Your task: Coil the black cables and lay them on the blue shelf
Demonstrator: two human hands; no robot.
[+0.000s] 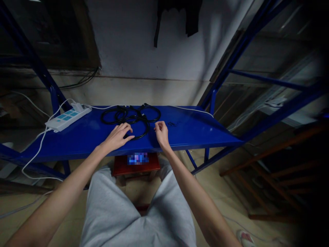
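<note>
1. While working over the blue table [195, 132], best leave the white power strip [67, 118] aside, slanting away toward the wall.
2. See the left hand [117, 138] just beside the nearest loop, with fingers loosely bent and a wide gap to the thumb; cannot tell whether touching.
3. Find the black cable coils [148, 127] mid-table, lying flat and overlapping. Handle lightly, probably one loop at a time, to avoid dragging neighbours or opening the rings. Read the group as longest left to right, but no clear long axis in any single ring.
4. See the right hand [161, 134] beside the coils, with fingers curled narrow; cannot tell whether holding anything.
</note>
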